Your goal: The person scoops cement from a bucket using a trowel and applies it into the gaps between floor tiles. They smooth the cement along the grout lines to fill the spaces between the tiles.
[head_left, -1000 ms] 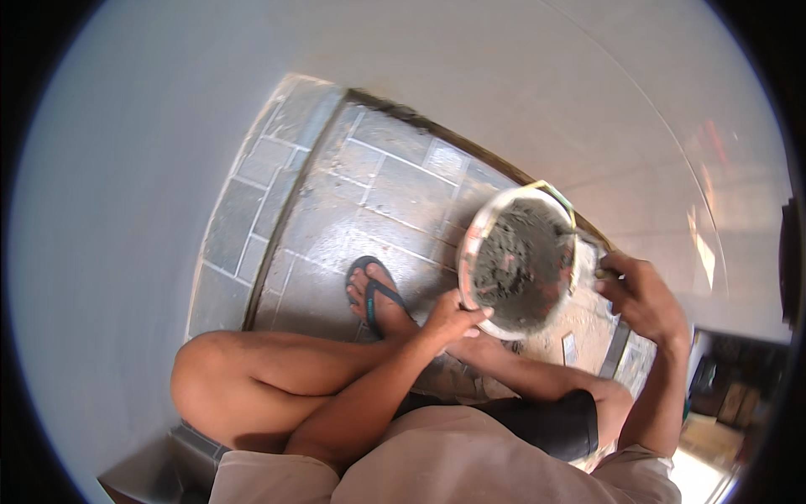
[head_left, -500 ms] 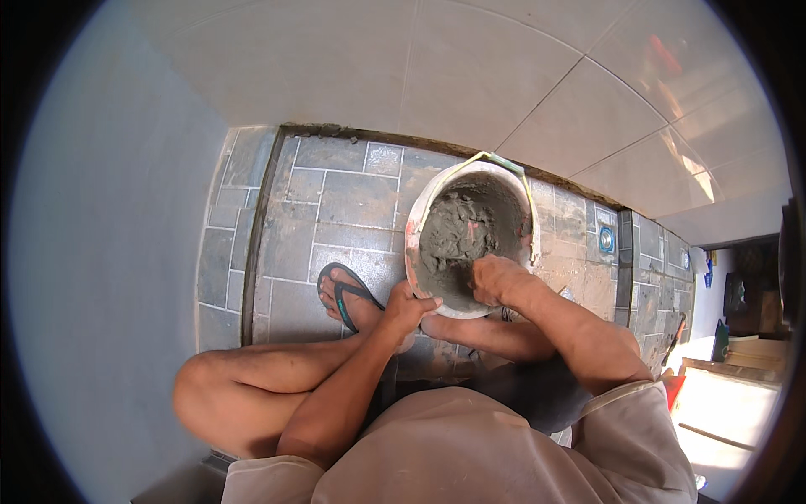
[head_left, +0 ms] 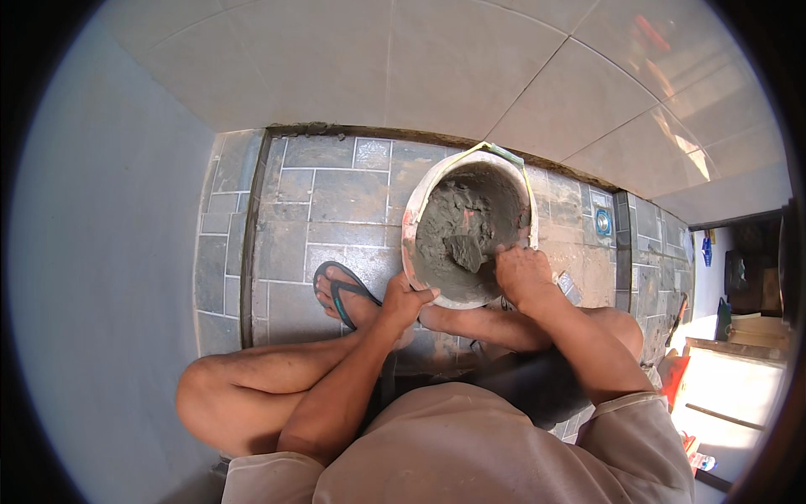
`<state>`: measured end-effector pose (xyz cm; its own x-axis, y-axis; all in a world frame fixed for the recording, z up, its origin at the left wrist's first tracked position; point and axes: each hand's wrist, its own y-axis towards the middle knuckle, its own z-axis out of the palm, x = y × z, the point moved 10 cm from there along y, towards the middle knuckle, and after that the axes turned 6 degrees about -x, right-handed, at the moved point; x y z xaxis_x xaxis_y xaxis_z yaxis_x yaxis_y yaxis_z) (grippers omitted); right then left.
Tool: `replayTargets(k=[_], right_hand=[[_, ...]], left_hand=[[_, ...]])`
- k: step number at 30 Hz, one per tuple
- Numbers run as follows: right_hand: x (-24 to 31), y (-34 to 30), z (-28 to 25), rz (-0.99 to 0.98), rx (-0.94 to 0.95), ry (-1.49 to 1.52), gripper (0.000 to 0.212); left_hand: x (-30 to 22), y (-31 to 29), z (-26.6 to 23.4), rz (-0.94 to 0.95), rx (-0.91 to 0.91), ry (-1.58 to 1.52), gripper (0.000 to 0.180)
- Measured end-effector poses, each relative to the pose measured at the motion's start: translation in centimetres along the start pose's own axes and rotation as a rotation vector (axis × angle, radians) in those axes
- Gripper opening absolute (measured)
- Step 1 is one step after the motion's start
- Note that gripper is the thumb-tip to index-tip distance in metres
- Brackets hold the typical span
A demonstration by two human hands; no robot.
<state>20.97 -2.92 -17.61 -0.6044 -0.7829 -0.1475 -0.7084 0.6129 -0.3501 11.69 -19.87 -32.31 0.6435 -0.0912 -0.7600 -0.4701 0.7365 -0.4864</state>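
A whitish bucket (head_left: 410, 220) stands on the floor in front of me, with grey wet mortar (head_left: 445, 210) inside. My left hand (head_left: 406, 301) grips its near left rim, thumb over the edge. Closed at the near right rim, my right hand (head_left: 524, 275) holds what looks like a trowel (head_left: 463, 252); its blade is coated with mortar and lies over the mix. The trowel's handle is hidden in my fist. The bucket's handle (head_left: 497, 149) rests against the far rim.
My sandalled foot (head_left: 346, 296) is left of the bucket, and my other leg passes close under its near side. Large wall tiles (head_left: 470, 76) rise behind. A floor drain (head_left: 603, 222) lies to the right, a bluish wall (head_left: 109, 269) to the left.
My right hand has moved right and slightly down, from inside the bucket to its near right rim. The mortar-coated blade now shows. My left hand keeps its grip on the rim.
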Motion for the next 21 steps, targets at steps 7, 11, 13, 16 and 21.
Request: replayTargets(k=[7, 11, 13, 16, 21], right_hand=[[3.6, 1.5, 2.3, -0.021, 0.161, 0.159, 0.03], [2.4, 0.9, 2.5, 0.042, 0.059, 0.381, 0.033], [2.0, -0.1, 2.4, 0.063, 0.012, 0.444, 0.033], [2.1, -1.8, 2.0, 0.102, 0.018, 0.562, 0.031], [0.5, -3.8, 2.1, 0.039, -0.126, 0.877, 0.036]], left_hand=[[-0.1, -0.3, -0.4, -0.011, 0.025, 0.008, 0.038], [-1.5, -0.9, 0.5, 0.047, 0.039, 0.06, 0.036], [-2.0, -1.7, 0.9, -0.005, 0.023, 0.084, 0.036], [-2.8, -2.5, 0.2, -0.039, -0.069, 0.132, 0.035], [-4.1, -3.4, -2.0, -0.13, -0.196, -0.006, 0.038]])
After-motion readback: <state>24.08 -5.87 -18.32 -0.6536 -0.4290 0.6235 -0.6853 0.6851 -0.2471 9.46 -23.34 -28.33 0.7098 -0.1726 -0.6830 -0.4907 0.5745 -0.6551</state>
